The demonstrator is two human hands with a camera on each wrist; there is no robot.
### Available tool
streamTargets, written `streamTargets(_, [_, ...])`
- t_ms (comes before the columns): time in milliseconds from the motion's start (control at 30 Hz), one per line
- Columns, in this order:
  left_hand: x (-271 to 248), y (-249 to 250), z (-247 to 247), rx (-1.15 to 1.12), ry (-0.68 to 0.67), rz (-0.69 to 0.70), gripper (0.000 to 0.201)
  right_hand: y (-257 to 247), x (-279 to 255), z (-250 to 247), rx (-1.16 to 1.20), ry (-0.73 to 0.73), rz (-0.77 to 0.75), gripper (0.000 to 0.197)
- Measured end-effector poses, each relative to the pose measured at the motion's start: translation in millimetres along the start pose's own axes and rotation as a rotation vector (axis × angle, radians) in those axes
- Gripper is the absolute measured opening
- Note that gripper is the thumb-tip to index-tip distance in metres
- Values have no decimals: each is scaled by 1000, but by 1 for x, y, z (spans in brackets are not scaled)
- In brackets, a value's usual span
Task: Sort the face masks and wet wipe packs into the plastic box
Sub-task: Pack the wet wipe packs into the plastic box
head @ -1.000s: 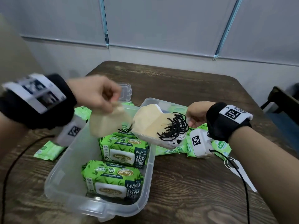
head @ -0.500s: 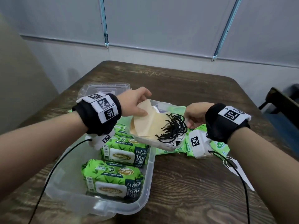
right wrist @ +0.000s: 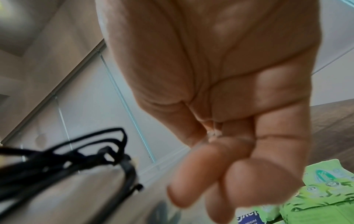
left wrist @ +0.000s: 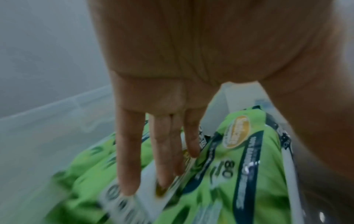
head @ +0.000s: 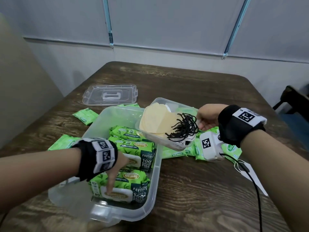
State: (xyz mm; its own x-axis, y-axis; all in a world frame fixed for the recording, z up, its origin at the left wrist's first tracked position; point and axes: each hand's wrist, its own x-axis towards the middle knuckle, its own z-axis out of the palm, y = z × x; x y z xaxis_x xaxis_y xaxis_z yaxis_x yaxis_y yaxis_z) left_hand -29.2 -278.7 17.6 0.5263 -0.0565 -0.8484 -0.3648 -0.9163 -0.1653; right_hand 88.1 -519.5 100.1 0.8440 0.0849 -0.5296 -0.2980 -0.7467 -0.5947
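A clear plastic box [head: 155, 173] holds three green wet wipe packs in a row. My left hand [head: 113, 181] reaches down into it, straight fingers [left wrist: 162, 151] touching the white lid of the nearest wipe pack [head: 130, 183]. My right hand [head: 207, 119] grips the rim of a small clear container [head: 167, 143], tilted over the box's far right corner. Beige face masks [head: 157, 119] lie stacked in it, and their black ear loops [head: 184, 126] spill toward my right hand. The right wrist view shows the curled fingers [right wrist: 220, 174] beside the ear loops [right wrist: 67, 159].
The box's clear lid [head: 110, 96] lies behind it. Small green wipe sachets [head: 85, 115] are scattered left of the box, and more sachets [head: 232, 148] lie under my right wrist. A white tag [head: 250, 174] and a black cable trail on the table. A dark chair [head: 292, 101] stands at the right.
My left hand held a beige mask, then touched the stack in the small container, and has now dropped into the box onto the nearest wipe pack. The right hand has stayed put.
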Motion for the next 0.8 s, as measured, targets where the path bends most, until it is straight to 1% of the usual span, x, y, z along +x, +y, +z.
streamTargets(67, [15, 12, 7, 0, 77, 46, 102, 1, 0, -2, 11, -1, -5, 21])
streamTargets(133, [28, 22, 16, 53, 113, 71, 98, 4, 1, -4, 20, -1, -1, 21])
streamTargets(267, [36, 26, 23, 138, 223, 14, 80, 12, 6, -8, 31, -10, 16, 21])
streamTargets(333, [33, 20, 15, 109, 327, 4, 76, 12, 7, -9, 24, -15, 18, 21])
streamTargets(400, [35, 10, 6, 102, 441, 12, 81, 8, 7, -7, 12, -22, 13, 22])
streamTargets(433, [35, 7, 1, 112, 470, 22, 87, 6, 7, -5, 5, -28, 9, 22])
streamTargets(467, [36, 4, -2, 110, 477, 36, 91, 3, 7, -3, 0, -35, 6, 22])
streamTargets(500, [35, 2, -4, 67, 469, 43, 90, 0, 7, -1, -3, -40, 1, 22])
streamTargets(533, [36, -2, -6, -33, 476, 46, 84, -3, 7, 0, -2, -43, -7, 22])
streamTargets(567, [33, -6, -9, -194, 521, 48, 72, -5, 8, 1, 1, -46, -17, 21])
streamTargets(633, [27, -22, -17, -612, 699, 1, 40, -11, 7, 3, 7, -54, -30, 22])
streamTargets(667, [19, -30, -23, -885, 770, -24, 32, -14, 7, 4, 3, -56, -34, 22])
streamTargets(700, [10, -39, -29, -1197, 809, -3, 31, -18, 7, 7, -3, -57, -39, 23])
streamTargets(733, [-1, -47, -36, -1492, 807, 56, 35, -22, 7, 10, -6, -60, -47, 25])
streamTargets(767, [-13, -55, -41, -1685, 774, 114, 44, -26, 7, 14, -11, -65, -60, 26])
streamTargets(800, [-25, -60, -44, -1742, 750, 150, 51, -32, 6, 20, -15, -70, -77, 27])
